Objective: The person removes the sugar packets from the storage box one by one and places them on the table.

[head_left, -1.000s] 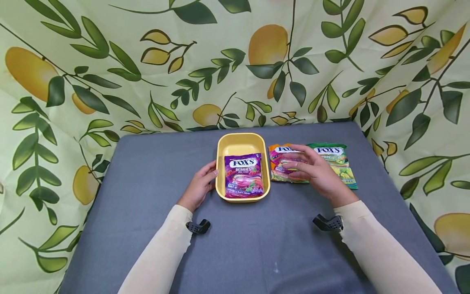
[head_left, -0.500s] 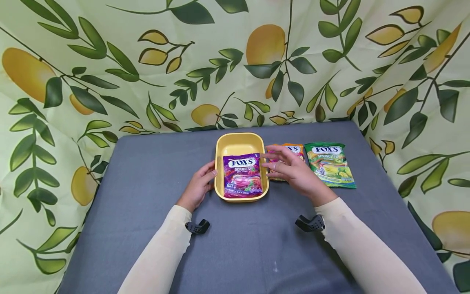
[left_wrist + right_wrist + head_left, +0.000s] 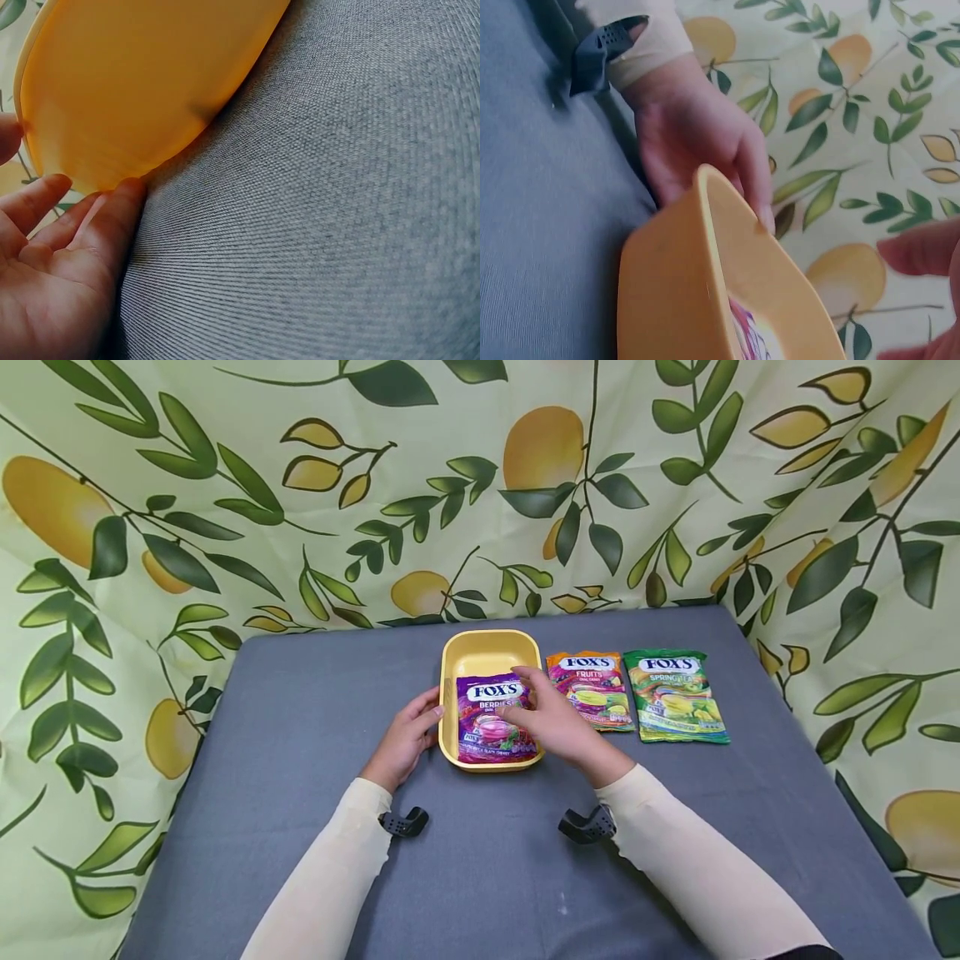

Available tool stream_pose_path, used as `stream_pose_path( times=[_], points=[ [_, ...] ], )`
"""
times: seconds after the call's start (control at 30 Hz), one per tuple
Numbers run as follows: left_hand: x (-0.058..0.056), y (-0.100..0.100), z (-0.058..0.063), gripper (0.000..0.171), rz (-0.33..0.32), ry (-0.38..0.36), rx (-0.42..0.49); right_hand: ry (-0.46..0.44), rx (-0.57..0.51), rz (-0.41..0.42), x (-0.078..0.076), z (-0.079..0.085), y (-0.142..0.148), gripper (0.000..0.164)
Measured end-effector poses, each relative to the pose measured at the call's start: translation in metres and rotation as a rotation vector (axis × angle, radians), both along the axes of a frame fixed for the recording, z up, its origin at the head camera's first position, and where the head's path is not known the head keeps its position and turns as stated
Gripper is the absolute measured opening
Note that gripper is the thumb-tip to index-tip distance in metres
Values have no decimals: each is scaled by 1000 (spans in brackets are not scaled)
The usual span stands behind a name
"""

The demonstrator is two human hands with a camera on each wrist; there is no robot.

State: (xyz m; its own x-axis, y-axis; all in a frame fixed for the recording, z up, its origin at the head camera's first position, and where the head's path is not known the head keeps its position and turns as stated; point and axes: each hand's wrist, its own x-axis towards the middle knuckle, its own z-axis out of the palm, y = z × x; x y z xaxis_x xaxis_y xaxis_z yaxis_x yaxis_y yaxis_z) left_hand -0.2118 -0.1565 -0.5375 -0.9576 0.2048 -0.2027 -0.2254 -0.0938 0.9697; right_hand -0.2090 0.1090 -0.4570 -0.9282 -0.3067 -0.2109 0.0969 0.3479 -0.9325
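In the head view a purple bag of Fox's Berries candy lies face up in a yellow tray. My left hand touches the tray's left side; the left wrist view shows its fingertips against the outer wall and the thumb at the rim. My right hand hovers over the right part of the purple bag, covering some of it, thumb and fingers apart. In the right wrist view its fingertips show above the tray, away from its rim.
An orange bag of Fox's Fruits candy lies right of the tray, with a green bag of Fox's Spring Tea candy beside it. Everything rests on a grey cloth-covered table. A leaf-and-fruit patterned curtain hangs behind.
My right hand has moved left, from above the orange bag, across the tray's right rim, to above the purple bag. The orange bag is now uncovered. My left hand stays at the tray.
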Motion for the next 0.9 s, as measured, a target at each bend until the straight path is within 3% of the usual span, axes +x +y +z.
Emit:
stream_pose_path(
  times=[0.17,0.4,0.63,0.8,0.9],
  points=[
    [-1,1,0,61,-4,-4,-6,-36,71,-68,-6,-5,-20,89],
    [-2,2,-1,60,-1,-7,-14,-94,111,-143,-13,-14,-29,91],
    [-1,0,-1,60,2,5,-18,-172,-51,-206,-16,-17,-28,90],
    [-1,0,-1,60,1,1,-22,-209,-141,-207,-19,-19,-25,86],
    [-1,0,-1,60,4,-5,-20,-213,-142,-187,-18,-21,-24,83]
  ],
)
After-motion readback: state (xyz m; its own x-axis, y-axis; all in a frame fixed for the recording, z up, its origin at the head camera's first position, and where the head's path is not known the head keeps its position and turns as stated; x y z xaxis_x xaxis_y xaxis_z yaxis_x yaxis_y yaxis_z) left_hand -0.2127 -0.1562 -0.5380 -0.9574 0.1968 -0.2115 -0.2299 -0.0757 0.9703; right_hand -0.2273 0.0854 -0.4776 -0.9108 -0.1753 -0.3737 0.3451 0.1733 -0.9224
